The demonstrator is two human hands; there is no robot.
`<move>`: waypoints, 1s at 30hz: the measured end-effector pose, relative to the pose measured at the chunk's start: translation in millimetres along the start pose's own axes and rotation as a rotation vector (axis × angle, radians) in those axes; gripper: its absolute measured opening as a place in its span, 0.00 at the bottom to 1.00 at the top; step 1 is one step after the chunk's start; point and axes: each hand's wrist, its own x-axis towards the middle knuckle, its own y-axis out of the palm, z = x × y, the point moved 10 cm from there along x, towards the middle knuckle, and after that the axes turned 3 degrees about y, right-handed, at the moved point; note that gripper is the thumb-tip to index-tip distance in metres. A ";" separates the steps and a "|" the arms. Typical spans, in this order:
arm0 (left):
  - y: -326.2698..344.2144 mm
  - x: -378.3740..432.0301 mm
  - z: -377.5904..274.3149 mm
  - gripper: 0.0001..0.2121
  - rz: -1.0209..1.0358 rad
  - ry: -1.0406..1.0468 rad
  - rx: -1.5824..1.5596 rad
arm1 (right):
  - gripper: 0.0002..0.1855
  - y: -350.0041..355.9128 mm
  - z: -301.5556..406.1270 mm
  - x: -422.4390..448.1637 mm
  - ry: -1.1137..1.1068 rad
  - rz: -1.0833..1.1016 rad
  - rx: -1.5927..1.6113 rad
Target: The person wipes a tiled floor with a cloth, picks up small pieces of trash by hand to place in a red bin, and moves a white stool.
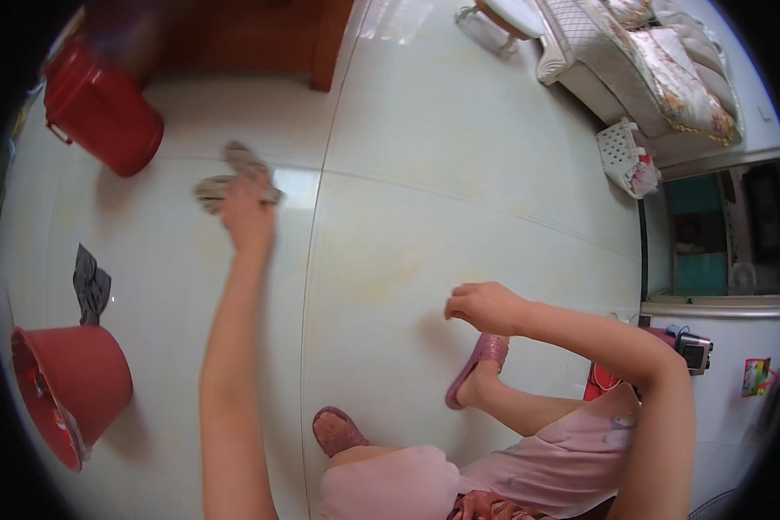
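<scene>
My left hand [250,207] presses down on a crumpled grey-brown cloth [239,156] lying on the pale tiled floor [390,227]. Parts of the cloth stick out past the fingers, and both hand and cloth are slightly blurred. Over the floor, above one of my purple slippers [493,351], hangs my right hand [491,307]. Its fingers are loosely bent and slightly apart, and no object shows in them. The other slipper [339,432] stands flat between my two arms.
A red lidded bucket [107,117] stands by brown wooden furniture [322,52]. At left are a dark cloth or bag [91,283] and a reddish bin [101,383]. A sofa [598,84], white basket [617,156] and glass-fronted cabinet [702,234] line the right.
</scene>
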 end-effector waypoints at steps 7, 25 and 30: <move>11.0 -119.4 -209.7 0.25 0.344 0.571 -0.414 | 0.06 40.3 -36.7 -36.2 0.060 -0.010 0.086; 114.7 -8.0 -167.0 0.17 0.390 -0.167 0.128 | 0.05 53.2 -167.1 -31.8 0.066 -0.449 1.012; 155.6 -38.1 -373.2 0.22 0.272 0.310 -0.023 | 0.05 36.8 -167.1 -27.2 0.008 -0.555 1.056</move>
